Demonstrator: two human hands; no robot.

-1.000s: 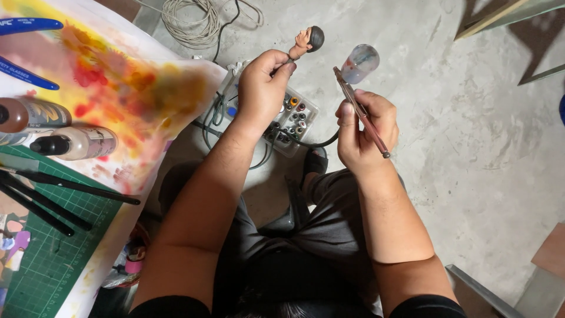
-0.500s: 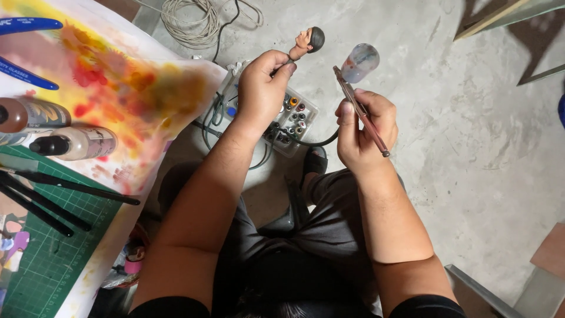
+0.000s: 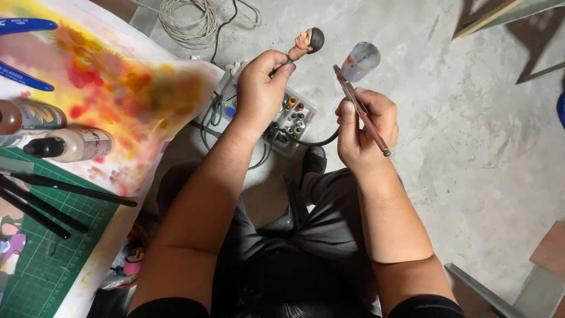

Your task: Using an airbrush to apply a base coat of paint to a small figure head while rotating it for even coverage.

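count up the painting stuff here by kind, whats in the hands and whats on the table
figure head on a stick, in the left hand: 1
airbrush with cup, in the right hand: 1
bottles on the table: 2
black brushes on the green mat: 3
total: 7

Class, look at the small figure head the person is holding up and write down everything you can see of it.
The small figure head is a miniature human head with dark hair and skin-toned paint, seen from the side and facing left in the picture. It sits on a thin stick or pin that disappears into the fingers of the left hand, which pinches it and holds it above the grey floor. It looks like painted plastic or resin. The airbrush in the right hand is close by but does not touch it.
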